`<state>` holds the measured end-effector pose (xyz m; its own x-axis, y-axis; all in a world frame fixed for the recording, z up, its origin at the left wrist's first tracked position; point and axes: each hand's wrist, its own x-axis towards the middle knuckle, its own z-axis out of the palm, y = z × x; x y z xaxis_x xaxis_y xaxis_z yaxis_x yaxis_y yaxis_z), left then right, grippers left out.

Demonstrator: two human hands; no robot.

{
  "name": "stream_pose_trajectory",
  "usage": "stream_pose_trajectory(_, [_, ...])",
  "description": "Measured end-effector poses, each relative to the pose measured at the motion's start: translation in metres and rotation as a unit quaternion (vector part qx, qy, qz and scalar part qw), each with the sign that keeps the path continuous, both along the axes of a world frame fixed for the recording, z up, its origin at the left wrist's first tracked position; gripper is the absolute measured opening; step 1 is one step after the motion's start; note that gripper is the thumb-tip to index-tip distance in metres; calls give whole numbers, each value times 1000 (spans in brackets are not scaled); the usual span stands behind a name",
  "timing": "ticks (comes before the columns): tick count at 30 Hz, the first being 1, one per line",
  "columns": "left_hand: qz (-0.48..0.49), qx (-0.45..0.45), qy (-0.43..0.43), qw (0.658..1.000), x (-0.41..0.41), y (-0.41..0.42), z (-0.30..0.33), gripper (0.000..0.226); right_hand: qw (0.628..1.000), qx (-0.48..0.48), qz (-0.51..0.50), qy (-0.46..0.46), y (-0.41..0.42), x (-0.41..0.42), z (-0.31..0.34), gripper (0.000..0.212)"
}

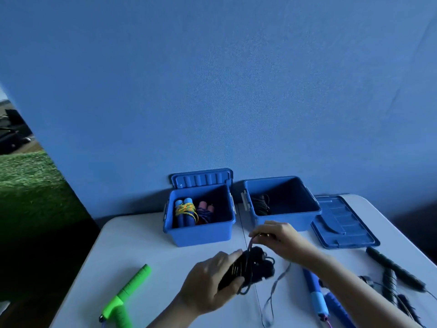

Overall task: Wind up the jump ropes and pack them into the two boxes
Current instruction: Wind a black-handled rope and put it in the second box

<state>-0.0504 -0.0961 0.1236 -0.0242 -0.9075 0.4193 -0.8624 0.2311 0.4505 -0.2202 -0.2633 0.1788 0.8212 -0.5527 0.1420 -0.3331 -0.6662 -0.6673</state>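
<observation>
At the bottom of the frame, my left hand (pixel 210 280) grips the black jump-rope handles (pixel 233 272), fingers curled round them with the cord already coiled over them in several turns. Just above and right of it, my right hand (pixel 277 235) pinches the free run of cord (pixel 250 243) between thumb and fingertips, drawn up taut from the bundle. A loose tail (pixel 272 297) trails down toward the lower edge of the white table (pixel 142 245).

The risk I see: if my pinch slackens, the wraps could spring loose off the handles (this cord looks thin and slippery, I judge). That dangling tail could also catch on the blue-handled rope (pixel 315 294) lying at lower right, or on the black rope (pixel 397 271) beyond it, and drag one along. The green handles (pixel 127 294) at lower left lie well apart and look safe.

Farther back, mid-frame, stand the two blue boxes: the left box (pixel 201 233) holds a blue-handled bundle and a pink-handled bundle; the right box (pixel 287 220) holds one dark coil, its lid (pixel 343 226) lying beside it. A poorly cinched bundle may unravel when dropped in there.
</observation>
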Motion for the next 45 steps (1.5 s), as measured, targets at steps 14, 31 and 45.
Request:
stream_pose_trajectory(14, [190, -69, 152, 967, -3, -8, 11, 51, 968, 230, -59, 79, 61, 14, -44, 38])
stream_pose_trajectory(31, [177, 149, -92, 969, 35, 1, -43, 53, 981, -181, 3, 67, 57, 15, -31, 16])
stream_pose_trajectory(45, [146, 24, 125, 981, -20, 4, -2, 58, 981, 114, -71, 139, 31, 19, -42, 22])
